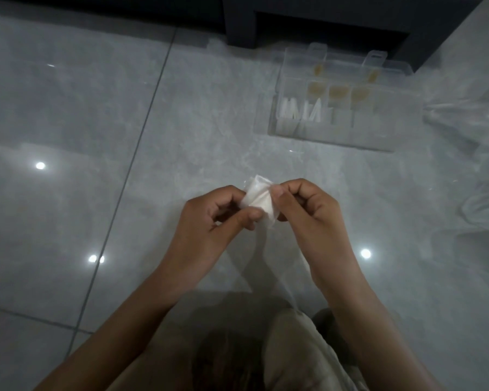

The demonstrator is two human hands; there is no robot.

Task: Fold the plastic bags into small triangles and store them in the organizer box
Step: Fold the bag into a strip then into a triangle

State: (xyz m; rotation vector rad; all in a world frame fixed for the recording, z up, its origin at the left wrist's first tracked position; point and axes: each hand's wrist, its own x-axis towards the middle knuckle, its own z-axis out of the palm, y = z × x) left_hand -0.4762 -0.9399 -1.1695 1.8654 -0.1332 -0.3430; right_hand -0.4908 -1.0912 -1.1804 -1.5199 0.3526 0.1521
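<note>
On my feed from the head view, both hands meet at mid-frame, held above the grey tiled floor (pixel 96 114). The left hand (pixel 209 221) pinches the plastic bag (pixel 259 197) between thumb and curled fingers; the right hand (pixel 314 213) grips the same bag from its 3 o'clock side, thumb pressed on the front. The bag is partly folded into a small white wad, and its unfolded strip (pixel 268 266) trails down toward 6 o'clock between the wrists. At 1 o'clock from the hands, well apart, the clear organizer box (pixel 350 136) lies open on the floor – white folded triangles (pixel 299 111) stand in its near-left compartments, yellowish pieces (pixel 336 93) sit in the middle row. Loose clear bags (pixel 469 117) lie at 2 o'clock, beside the box. Dark furniture (pixel 322 21) stands at 12 o'clock
</note>
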